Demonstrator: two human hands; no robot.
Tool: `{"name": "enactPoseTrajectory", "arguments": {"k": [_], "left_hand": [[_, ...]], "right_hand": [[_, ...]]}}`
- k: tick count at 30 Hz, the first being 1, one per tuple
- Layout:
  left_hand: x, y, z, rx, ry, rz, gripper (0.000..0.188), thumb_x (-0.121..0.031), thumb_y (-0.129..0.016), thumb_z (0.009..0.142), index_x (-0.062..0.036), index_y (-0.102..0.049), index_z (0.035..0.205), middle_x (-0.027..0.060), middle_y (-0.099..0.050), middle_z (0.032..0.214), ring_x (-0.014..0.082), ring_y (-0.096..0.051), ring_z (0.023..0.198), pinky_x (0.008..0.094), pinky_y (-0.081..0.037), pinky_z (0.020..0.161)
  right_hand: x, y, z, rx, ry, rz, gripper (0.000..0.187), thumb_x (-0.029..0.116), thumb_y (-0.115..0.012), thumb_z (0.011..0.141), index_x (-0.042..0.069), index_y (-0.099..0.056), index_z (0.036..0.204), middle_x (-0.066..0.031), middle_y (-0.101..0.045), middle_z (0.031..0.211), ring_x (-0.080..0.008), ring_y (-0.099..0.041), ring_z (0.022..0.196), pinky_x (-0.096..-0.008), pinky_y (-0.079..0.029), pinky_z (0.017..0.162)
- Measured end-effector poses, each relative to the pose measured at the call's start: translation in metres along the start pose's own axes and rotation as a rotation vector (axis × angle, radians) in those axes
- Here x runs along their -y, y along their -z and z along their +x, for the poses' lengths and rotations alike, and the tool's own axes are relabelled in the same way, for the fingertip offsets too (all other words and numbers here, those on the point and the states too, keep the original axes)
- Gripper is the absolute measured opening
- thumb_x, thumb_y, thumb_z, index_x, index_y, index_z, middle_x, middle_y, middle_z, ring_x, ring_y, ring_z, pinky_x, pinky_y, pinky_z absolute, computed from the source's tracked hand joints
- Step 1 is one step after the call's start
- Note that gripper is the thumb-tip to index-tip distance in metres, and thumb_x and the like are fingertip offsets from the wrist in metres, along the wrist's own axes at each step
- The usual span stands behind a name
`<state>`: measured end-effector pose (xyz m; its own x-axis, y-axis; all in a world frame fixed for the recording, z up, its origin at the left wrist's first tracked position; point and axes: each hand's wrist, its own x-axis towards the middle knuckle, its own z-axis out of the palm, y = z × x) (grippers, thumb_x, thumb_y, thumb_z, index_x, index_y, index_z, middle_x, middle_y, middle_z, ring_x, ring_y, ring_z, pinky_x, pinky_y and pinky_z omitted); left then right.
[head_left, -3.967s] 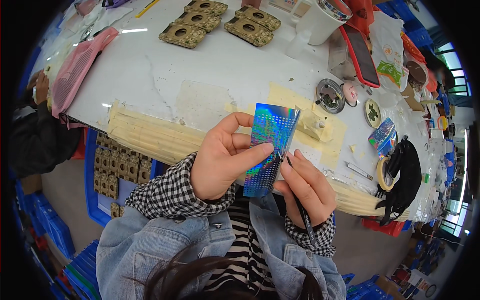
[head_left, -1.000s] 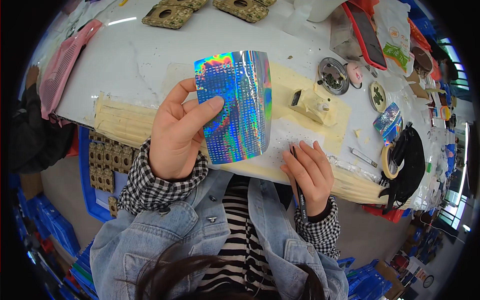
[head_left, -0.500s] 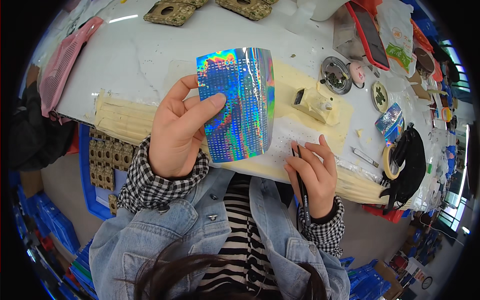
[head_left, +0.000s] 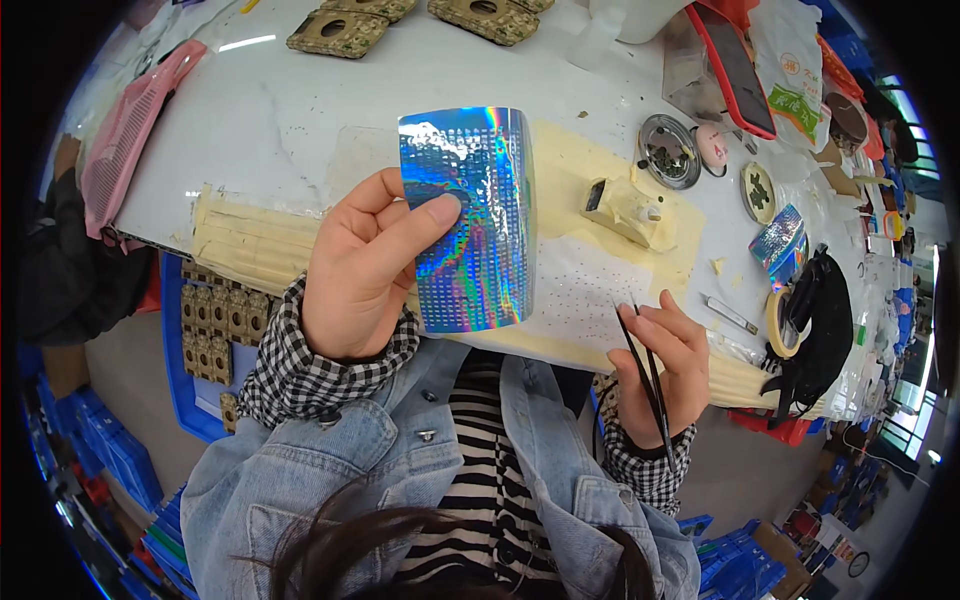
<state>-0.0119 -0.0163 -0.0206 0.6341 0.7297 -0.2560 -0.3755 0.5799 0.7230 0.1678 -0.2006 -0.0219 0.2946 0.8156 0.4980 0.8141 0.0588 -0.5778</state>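
Observation:
My left hand (head_left: 372,262) pinches a holographic sticker sheet (head_left: 480,230) by its left side, thumb on the front. Rows of small marks cover the shiny blue sheet, which is held up over the table and slightly curved. My right hand (head_left: 665,365) is closed round black tweezers (head_left: 650,385), their two thin tips apart and pointing up and away from me. Beyond the tips lies a white paper (head_left: 590,285) dotted with tiny specks. Behind it stands a small block wrapped in cream tape (head_left: 635,215). Whether the tips hold anything is too small to tell.
Camouflage-patterned cases (head_left: 340,32) lie at the far edge, with more in a blue tray (head_left: 185,385) below left. A round dish (head_left: 670,150) of dark bits, a red-cased phone (head_left: 730,70), a tape roll (head_left: 785,325) and a black pouch (head_left: 815,330) are at right; a pink basket (head_left: 135,140) at left.
My right hand has moved right and a little nearer, turning so both tweezer arms show. The holographic sheet has shifted slightly left and nearer, and its colours have turned mostly blue.

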Motion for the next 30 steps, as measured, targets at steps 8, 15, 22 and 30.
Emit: {"name": "enactPoseTrajectory", "arguments": {"k": [8,15,22,30], "left_hand": [[0.009,-0.016,-0.005,0.085,0.082,0.004,0.019,0.000,-0.058,0.090,0.0032,-0.054,0.109,0.0129,-0.068,0.097,0.0143,-0.066,0.087,0.0259,-0.054,0.077],[0.014,-0.021,-0.009,0.117,0.113,0.057,0.023,-0.001,-0.059,0.090,0.0012,-0.050,0.111,0.0116,-0.069,0.090,0.0115,-0.066,0.081,0.0215,-0.053,0.069],[0.016,-0.022,-0.009,0.113,0.131,0.045,0.024,-0.001,-0.059,0.090,0.0007,-0.048,0.111,0.0119,-0.069,0.089,0.0117,-0.066,0.077,0.0215,-0.053,0.066],[0.015,-0.022,-0.010,0.103,0.138,0.000,0.026,0.001,-0.059,0.089,0.0005,-0.046,0.112,0.0133,-0.069,0.089,0.0138,-0.067,0.079,0.0231,-0.055,0.068]], "right_hand": [[0.030,-0.008,0.030,0.033,0.192,0.150,0.037,0.006,-0.081,0.066,0.000,-0.066,0.100,-0.0143,-0.067,0.091,-0.0282,-0.066,0.091,-0.0425,-0.056,0.083],[0.034,-0.020,0.036,0.032,0.198,0.133,0.037,0.004,-0.080,0.067,0.000,-0.067,0.102,-0.0144,-0.067,0.094,-0.0273,-0.066,0.091,-0.0406,-0.056,0.084],[0.035,-0.022,0.035,0.051,0.197,0.112,0.037,0.004,-0.079,0.068,0.000,-0.067,0.103,-0.0147,-0.067,0.094,-0.0280,-0.066,0.094,-0.0420,-0.055,0.085],[0.035,-0.022,0.033,0.059,0.198,0.114,0.037,0.004,-0.079,0.069,0.000,-0.067,0.103,-0.0154,-0.067,0.095,-0.0284,-0.066,0.094,-0.0425,-0.055,0.085]]}}
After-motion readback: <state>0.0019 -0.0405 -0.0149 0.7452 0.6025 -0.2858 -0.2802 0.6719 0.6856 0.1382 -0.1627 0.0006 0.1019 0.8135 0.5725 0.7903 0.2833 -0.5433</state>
